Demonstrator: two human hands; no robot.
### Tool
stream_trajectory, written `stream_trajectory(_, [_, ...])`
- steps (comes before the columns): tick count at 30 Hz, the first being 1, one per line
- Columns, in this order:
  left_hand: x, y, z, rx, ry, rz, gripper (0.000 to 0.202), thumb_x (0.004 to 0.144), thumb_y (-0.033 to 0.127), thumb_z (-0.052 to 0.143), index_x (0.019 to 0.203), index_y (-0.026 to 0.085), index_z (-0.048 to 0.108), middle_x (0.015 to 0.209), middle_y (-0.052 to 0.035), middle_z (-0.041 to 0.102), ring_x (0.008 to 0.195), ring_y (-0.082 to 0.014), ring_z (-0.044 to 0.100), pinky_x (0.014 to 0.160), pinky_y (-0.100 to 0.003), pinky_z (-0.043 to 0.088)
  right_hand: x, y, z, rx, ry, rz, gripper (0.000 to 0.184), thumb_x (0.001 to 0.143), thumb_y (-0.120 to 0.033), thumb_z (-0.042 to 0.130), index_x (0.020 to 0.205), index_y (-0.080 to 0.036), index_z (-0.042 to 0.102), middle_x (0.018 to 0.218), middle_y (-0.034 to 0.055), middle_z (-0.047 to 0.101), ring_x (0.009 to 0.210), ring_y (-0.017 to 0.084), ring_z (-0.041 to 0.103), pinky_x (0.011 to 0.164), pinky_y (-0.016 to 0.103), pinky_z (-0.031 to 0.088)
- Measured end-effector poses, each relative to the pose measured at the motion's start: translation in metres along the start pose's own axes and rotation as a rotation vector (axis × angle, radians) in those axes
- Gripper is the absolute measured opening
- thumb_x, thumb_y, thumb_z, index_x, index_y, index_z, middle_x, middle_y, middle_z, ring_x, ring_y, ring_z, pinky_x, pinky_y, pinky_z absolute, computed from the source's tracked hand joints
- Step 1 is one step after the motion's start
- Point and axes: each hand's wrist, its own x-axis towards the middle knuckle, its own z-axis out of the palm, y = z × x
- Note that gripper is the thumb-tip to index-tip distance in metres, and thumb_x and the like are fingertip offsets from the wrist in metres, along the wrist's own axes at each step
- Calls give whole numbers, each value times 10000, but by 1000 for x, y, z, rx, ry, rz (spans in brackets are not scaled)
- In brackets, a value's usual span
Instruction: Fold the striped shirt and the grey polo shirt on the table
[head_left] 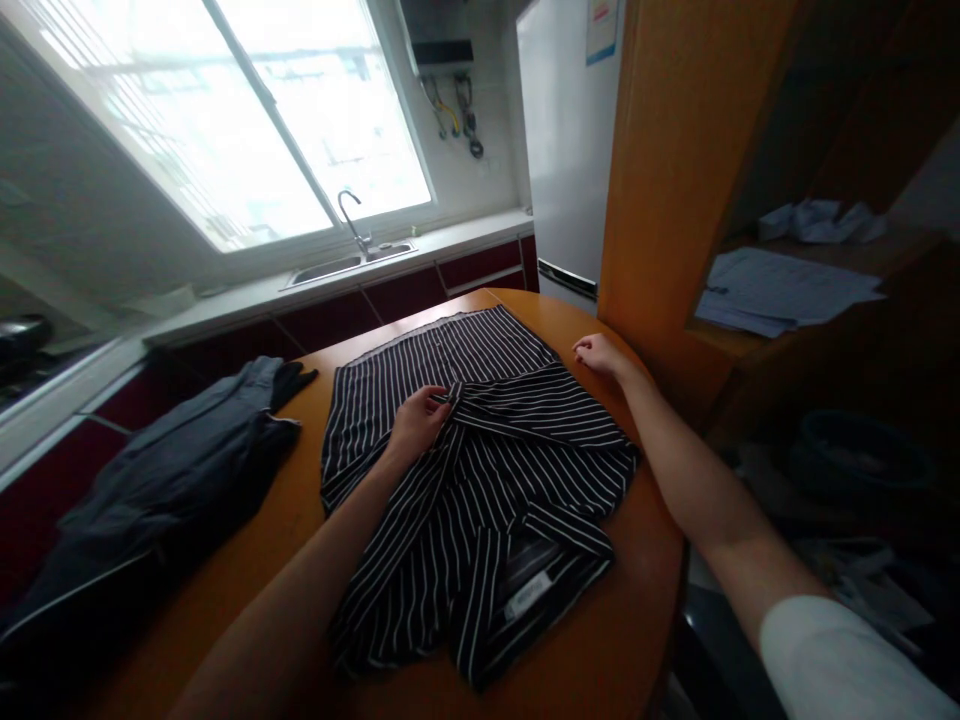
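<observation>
A black shirt with white stripes (510, 470) lies spread on the wooden table, its collar (540, 530) and white label (529, 595) facing me. Both sleeves are folded inward across the body and meet near the middle. My left hand (421, 420) pinches the sleeve end at that spot between thumb and fingers. To the right of the shirt, my right hand (598, 355) is apart from the cloth, over the table's far right part. Its fingers are curled together, and nothing shows in them.
The round-edged wooden table (637, 560) carries a pile of dark grey clothes (202, 450) on the left. Beyond are a counter with a sink (330, 268), a window, and a fridge (570, 140). Papers (780, 285) lie on a shelf at right.
</observation>
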Motion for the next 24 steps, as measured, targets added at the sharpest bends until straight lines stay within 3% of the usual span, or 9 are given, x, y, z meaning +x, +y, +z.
stream_trajectory(3, [3, -3, -6, 39, 83, 84, 302, 870, 323, 556, 1081, 178, 716, 839, -40, 720, 737, -185, 669, 689, -271, 506, 2, 1, 1, -24, -8, -20, 210, 846, -75, 583, 905, -114, 780, 854, 70, 784, 687, 118, 665, 681, 175, 475])
stream_trajectory(8, [1, -22, 8, 10, 20, 74, 257, 852, 269, 528, 966, 184, 741, 1005, -66, 746, 832, -205, 691, 796, -318, 556, 0, -2, 3, -63, -4, -45, 185, 842, -90, 607, 890, -114, 784, 874, 89, 780, 734, 139, 684, 716, 196, 484])
stream_trajectory(12, [-5, -33, 17, -4, 63, 72, 270, 857, 250, 526, 998, 178, 745, 993, -65, 751, 820, -195, 690, 832, -322, 548, -4, -6, 6, -91, 19, -65, 218, 850, -93, 591, 942, -115, 787, 938, 106, 785, 814, 158, 708, 774, 211, 502])
stream_trajectory(17, [-10, -32, 20, -3, 77, 93, 276, 877, 215, 512, 1014, 172, 747, 973, -69, 739, 862, -206, 681, 886, -363, 546, -10, -15, 11, -115, 63, -137, 322, 881, -71, 508, 1065, -121, 767, 1131, 114, 761, 1030, 166, 699, 928, 230, 491])
stream_trajectory(22, [-17, -26, 23, 93, 228, 258, 302, 931, 188, 470, 1053, 163, 745, 1257, -116, 630, 1164, -240, 607, 1073, -405, 482, -17, -21, 15, -139, 78, -191, 367, 885, -57, 464, 1108, -110, 751, 1167, 120, 749, 1089, 176, 686, 994, 260, 480])
stream_trajectory(24, [-21, -24, 26, 144, 210, 319, 334, 970, 206, 438, 1124, 156, 731, 1338, -125, 585, 1219, -244, 582, 1111, -402, 457, -18, -22, 17, -150, 81, -203, 375, 884, -60, 453, 1112, -98, 748, 1154, 129, 752, 1084, 187, 689, 993, 275, 487])
